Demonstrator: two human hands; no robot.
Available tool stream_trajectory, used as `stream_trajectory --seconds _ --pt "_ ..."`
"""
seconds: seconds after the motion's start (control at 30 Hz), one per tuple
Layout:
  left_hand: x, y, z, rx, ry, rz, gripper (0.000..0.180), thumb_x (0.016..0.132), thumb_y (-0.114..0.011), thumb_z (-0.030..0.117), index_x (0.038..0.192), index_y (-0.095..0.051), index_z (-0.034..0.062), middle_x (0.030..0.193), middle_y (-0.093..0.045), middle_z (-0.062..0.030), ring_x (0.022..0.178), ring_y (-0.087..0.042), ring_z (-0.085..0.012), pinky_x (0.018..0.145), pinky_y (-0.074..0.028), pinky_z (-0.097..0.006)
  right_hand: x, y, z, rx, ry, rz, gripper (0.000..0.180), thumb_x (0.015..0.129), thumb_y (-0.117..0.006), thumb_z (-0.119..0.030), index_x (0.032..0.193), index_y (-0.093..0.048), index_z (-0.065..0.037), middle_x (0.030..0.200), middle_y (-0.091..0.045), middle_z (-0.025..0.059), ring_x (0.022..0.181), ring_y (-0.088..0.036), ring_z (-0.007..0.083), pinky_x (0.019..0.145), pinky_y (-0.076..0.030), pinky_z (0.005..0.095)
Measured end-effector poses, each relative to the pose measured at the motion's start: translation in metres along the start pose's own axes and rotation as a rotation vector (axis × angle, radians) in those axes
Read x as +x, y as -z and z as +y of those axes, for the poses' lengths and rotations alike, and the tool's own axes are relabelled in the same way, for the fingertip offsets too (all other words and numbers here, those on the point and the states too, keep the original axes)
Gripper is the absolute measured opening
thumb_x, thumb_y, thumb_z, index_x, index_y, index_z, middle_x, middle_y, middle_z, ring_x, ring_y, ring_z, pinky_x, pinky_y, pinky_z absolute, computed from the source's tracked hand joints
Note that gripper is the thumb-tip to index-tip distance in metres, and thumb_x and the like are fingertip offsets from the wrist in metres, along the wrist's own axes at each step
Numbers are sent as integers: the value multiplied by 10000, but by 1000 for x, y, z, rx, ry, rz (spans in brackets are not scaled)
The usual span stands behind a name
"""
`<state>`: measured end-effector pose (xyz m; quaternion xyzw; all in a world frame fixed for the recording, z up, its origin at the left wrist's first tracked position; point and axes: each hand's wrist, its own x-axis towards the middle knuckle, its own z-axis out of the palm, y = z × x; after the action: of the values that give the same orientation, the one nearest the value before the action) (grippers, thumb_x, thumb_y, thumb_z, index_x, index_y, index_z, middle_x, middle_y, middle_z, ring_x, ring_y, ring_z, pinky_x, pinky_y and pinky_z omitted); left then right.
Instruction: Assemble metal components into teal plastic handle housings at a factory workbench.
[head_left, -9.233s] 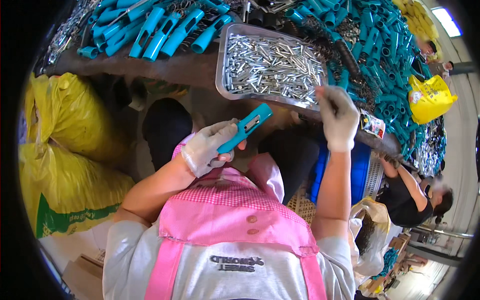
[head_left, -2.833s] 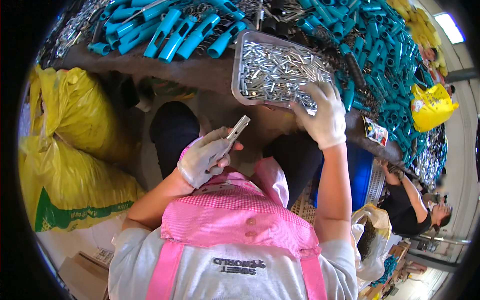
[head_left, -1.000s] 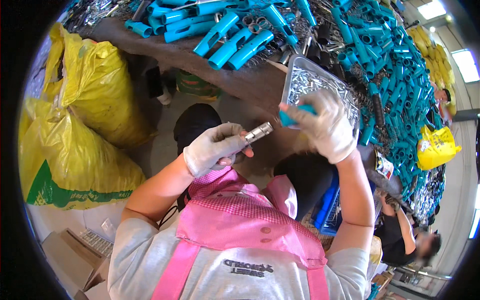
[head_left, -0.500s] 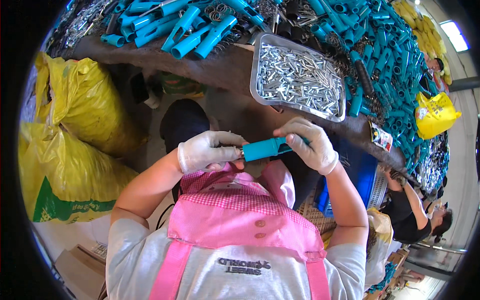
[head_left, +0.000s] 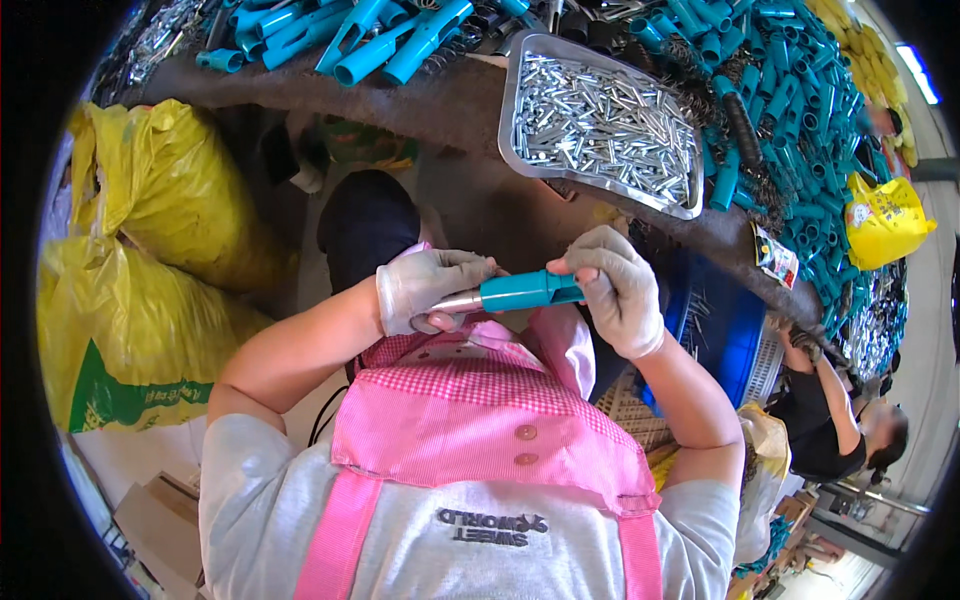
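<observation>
A teal plastic tube (head_left: 515,291) with a slotted right end is held level in front of my apron, between both gloved hands. My left hand (head_left: 420,290) closes round a shiny metal rod (head_left: 462,302) that sticks out of the tube's left end; how far it reaches inside is hidden. At the slotted end, my right hand (head_left: 622,295) grips the tube with thumb and fingers. Whether a small part sits between those right fingertips cannot be made out. Above the hands, a metal tray (head_left: 509,120) full of small silver pins rests on the bench edge.
Teal tubes (head_left: 790,110) and dark springs lie heaped on the bench (head_left: 430,110). Yellow sacks (head_left: 170,200) stand at the left. A blue crate (head_left: 725,325) is below the bench at right, near a yellow bag (head_left: 888,222). Another person (head_left: 825,425) works at far right.
A length of metal rod now shows between my left hand and the tube, where only a small tip showed before. My left fingers have shifted along it. The right hand still grips the slotted end.
</observation>
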<state>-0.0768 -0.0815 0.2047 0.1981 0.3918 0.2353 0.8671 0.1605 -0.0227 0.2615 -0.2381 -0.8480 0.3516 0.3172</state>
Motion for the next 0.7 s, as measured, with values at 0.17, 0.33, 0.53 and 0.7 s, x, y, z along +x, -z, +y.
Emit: stream_trajectory --seconds 0.17,0.33,0.53,0.7 --pt "-9 -11 4 55 -48 73 454 945 -481 397 1143 -552 -5 791 -633 -87 422 -363 -58 341 -290 -186 1 -6 -3 364 -742 25 331 969 -416 -247 933 -619 11 836 -584 70 579 -506 96 548 -437 236" --pt "-8 -5 8 56 -80 45 457 936 -494 409 1121 -566 -3 798 -637 -87 416 -352 -58 344 -293 -183 -8 -18 0 154 -259 135 304 971 -416 -212 968 -609 22 875 -585 96 751 -574 115 588 -453 227" --pt "-6 -1 2 150 -130 91 457 909 -522 452 1079 -607 36 757 -623 -58 403 -348 -64 344 -297 -199 9 -13 -9 354 -778 73 352 982 -403 -275 982 -613 8 821 -592 63 550 -450 41 478 -353 183" --pt "-7 4 -4 272 -88 163 415 900 -545 452 987 -626 54 625 -546 -13 410 -397 -69 362 -322 -213 -3 -17 -6 -24 -42 -65 160 896 -492 -73 929 -626 7 879 -579 113 708 -568 256 630 -469 288"
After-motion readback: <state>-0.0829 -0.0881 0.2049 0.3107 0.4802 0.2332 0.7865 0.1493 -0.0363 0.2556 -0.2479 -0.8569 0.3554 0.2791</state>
